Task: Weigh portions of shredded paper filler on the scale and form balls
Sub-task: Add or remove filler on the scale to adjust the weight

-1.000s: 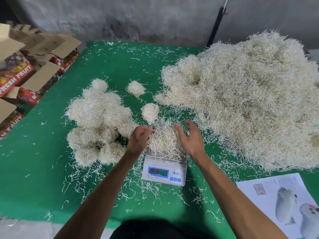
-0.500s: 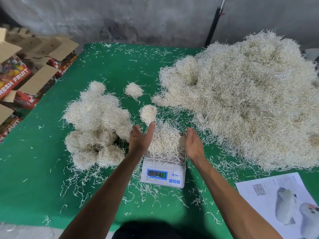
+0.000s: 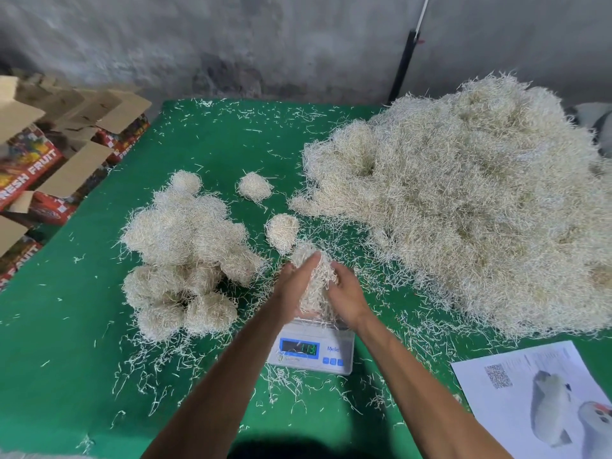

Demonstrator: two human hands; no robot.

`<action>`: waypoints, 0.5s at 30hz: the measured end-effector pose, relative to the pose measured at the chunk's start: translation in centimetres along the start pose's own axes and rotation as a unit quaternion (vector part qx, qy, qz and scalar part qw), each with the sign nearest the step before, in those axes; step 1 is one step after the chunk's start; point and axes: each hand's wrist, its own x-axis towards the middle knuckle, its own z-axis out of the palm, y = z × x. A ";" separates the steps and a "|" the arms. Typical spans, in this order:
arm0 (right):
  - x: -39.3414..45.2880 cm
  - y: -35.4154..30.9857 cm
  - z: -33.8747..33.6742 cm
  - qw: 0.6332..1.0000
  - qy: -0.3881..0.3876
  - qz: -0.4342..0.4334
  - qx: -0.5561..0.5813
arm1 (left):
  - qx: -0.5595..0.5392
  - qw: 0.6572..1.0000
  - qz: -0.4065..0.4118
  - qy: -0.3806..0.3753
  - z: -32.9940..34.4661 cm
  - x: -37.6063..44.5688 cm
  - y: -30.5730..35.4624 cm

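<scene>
Pressing portion (image 3: 313,276) from both sides – left hand (image 3: 296,286) and right hand (image 3: 347,298) cupped around it, just above scale (image 3: 311,349) – finished balls (image 3: 185,256) lying nearer the left.

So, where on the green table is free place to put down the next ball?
Open green cloth lies behind the finished balls toward the wall, and along the left edge beside them. It is crowded between those balls and the big loose heap, where two separate balls sit, and around the scale.

Both hands' grip (image 3: 314,286) around filler portion (image 3: 314,276)
</scene>
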 end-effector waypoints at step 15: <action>2.6 -5.1 -3.7 0.994 0.014 -0.058 0.089 | -0.195 0.977 -0.014 -0.083 -5.9 -2.3 1.1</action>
